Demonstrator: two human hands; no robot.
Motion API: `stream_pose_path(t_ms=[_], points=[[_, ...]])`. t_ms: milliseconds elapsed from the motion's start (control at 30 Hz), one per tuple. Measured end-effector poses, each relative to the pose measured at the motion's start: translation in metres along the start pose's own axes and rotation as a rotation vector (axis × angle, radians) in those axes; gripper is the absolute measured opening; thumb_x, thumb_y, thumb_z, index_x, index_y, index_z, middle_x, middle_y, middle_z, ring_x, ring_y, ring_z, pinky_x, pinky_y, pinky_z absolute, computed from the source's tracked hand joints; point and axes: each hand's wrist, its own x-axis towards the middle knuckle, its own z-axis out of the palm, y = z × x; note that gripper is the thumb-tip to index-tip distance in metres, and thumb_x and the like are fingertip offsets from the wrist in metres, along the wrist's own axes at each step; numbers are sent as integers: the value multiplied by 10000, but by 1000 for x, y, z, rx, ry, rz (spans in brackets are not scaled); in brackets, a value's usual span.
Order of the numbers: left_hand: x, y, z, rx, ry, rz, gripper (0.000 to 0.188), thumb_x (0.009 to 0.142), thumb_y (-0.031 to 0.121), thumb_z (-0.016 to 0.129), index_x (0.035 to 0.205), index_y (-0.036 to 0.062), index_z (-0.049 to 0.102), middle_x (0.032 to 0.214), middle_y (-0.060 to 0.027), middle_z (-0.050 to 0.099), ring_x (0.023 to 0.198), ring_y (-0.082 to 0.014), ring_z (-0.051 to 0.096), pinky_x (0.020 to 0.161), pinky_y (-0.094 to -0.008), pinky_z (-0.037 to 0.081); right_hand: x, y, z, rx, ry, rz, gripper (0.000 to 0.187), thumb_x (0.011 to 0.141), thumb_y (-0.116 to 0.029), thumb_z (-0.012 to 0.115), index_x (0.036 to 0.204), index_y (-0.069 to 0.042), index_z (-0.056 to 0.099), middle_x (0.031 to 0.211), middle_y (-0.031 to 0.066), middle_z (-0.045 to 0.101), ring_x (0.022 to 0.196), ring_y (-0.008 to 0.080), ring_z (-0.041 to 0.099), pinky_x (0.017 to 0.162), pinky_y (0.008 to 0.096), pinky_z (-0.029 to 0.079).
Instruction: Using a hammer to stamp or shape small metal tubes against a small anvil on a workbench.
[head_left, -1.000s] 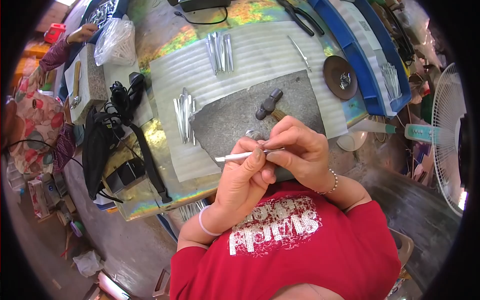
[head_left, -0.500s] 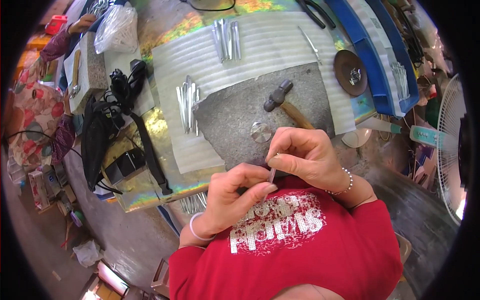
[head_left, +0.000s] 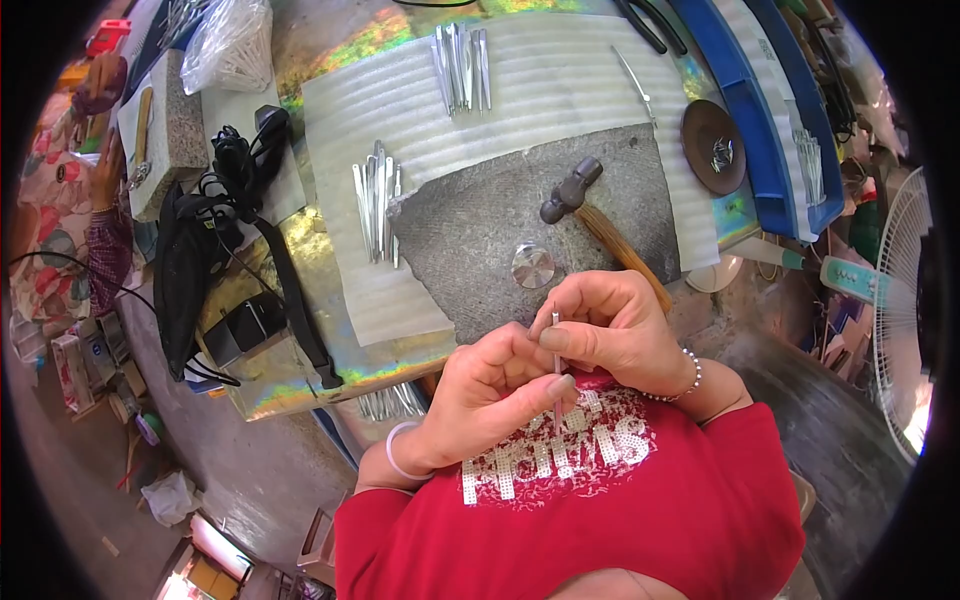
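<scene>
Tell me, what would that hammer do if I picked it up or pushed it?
The hammer would probably feel heavy at one end, since its head looks like thick metal and its handle like wood. Pushed, it might swivel rather than roll, because its long handle sticks out from the head.

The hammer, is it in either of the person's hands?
No, the hammer rests on the grey slab, while the left hand and the right hand hold a slim rod between them.
</scene>
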Motion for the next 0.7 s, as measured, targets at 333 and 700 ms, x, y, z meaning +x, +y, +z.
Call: stream_pose_path(t_ms=[333, 700], points=[[7, 1, 2, -69, 35, -35, 103, 910, 18, 550, 909, -15, 453, 803, -111, 659, 742, -119, 639, 665, -242, 510, 7, 1, -6, -12, -1, 4, 118, 868, -95, 648, 931, -11, 596, 733, 5, 611, 626, 32, 549, 514, 161, 395], [10, 2, -1, -147, -43, -90, 117, 928, 38, 522, 1017, -3, 457, 876, -106, 648, 790, -119, 627, 677, -241, 512, 9, 3, -14, -89, -46, 4, 74, 858, -50, 641, 897, 8, 617, 775, 17, 613, 678, 55, 560, 581, 197, 438]])
